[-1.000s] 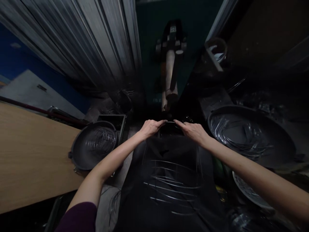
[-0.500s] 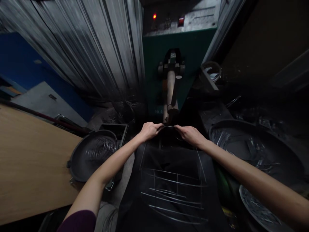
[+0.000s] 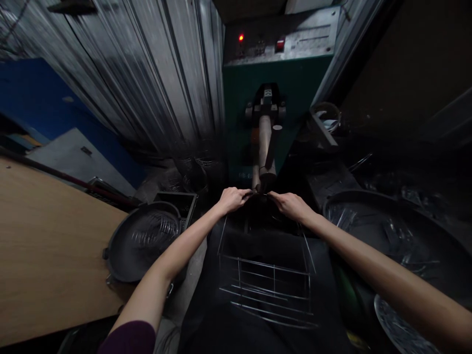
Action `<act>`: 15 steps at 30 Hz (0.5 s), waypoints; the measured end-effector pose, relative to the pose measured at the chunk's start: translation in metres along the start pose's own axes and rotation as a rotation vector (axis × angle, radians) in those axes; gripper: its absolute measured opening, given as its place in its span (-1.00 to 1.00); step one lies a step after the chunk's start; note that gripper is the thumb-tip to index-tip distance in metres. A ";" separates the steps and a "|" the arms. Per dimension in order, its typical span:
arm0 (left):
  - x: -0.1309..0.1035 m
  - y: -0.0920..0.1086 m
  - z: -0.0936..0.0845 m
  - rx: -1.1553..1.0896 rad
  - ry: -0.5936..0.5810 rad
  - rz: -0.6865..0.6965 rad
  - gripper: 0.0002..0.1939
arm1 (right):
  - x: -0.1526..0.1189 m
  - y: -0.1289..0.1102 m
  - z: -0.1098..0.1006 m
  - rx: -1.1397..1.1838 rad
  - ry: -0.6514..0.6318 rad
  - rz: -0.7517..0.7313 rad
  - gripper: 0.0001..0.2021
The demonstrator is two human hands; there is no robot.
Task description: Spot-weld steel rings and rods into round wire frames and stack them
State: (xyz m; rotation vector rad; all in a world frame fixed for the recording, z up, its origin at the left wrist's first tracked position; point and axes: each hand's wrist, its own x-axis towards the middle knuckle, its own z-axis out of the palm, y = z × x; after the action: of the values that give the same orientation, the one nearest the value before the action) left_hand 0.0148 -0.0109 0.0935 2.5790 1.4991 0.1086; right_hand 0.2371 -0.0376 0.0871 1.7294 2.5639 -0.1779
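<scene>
My left hand (image 3: 234,199) and my right hand (image 3: 292,204) are both closed on the top of a wire rack (image 3: 275,265), one on each side of the electrode tips. The rack's thin metal rods hang down over my dark apron (image 3: 254,339), with side wires rising to my hands. A short stretch of wire shows between my fingertips, right at the tips of a spot welder (image 3: 236,113). Its upper arm (image 3: 264,142) comes down just above that wire. Whether the tips touch the wire is too dark to tell.
On the left, a round black bin (image 3: 125,246) holds wire rings beside a wooden board (image 3: 51,255). To the right sit a large dark tub (image 3: 416,206) with wire pieces and a bowl (image 3: 383,319) of small metal parts. A corrugated metal wall (image 3: 177,73) stands behind.
The view has tipped up slightly, so the welder and tubs appear a little lower. Both hands keep their grip on the wire rack at the electrodes.
</scene>
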 end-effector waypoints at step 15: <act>0.001 0.005 0.001 -0.050 0.016 -0.002 -0.62 | -0.001 0.003 0.001 -0.006 0.013 0.037 -0.74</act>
State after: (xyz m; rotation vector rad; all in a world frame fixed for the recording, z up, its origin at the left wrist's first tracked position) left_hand 0.0200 -0.0130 0.0935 2.5437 1.4849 0.1638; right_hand 0.2405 -0.0373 0.0864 1.7803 2.5370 -0.1584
